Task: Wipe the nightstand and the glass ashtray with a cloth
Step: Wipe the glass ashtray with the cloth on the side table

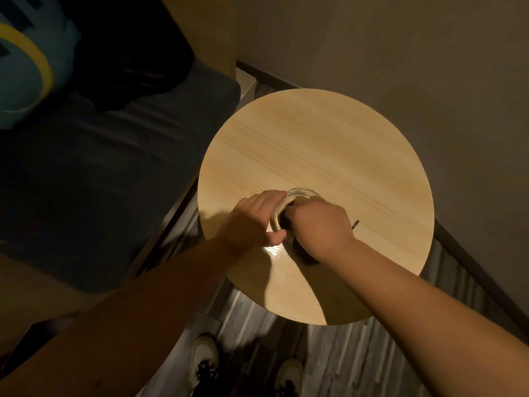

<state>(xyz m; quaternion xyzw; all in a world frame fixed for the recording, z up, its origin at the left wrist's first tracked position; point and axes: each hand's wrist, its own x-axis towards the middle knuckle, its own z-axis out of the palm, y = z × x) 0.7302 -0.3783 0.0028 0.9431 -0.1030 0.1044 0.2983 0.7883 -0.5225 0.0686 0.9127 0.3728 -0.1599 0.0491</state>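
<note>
At the far left a light blue pillow with a yellow curved stripe lies on a bed covered in a dark sheet, with a black garment or blanket bunched beside it. The bed's edge runs just beside the round, pale wood nightstand, whose top serves as the desk here and stands close to a plain wall on the far side.

The left hand reaches in from the lower left, its grip wrapped around the near-left side of the glass ashtray, fingers over the far rim and thumb on the near side. The ashtray sits on the desk, a little toward the near side of centre, and only its far rim shows clearly.

The right hand comes in from the lower right, its grip closed on a dark cloth pushed down into the ashtray; more dark cloth shows under the wrist, and a thin dark tip pokes out just right of the hand.

Below the desk, on a grey wood-plank floor, two pale shoes with dark laces are visible.
</note>
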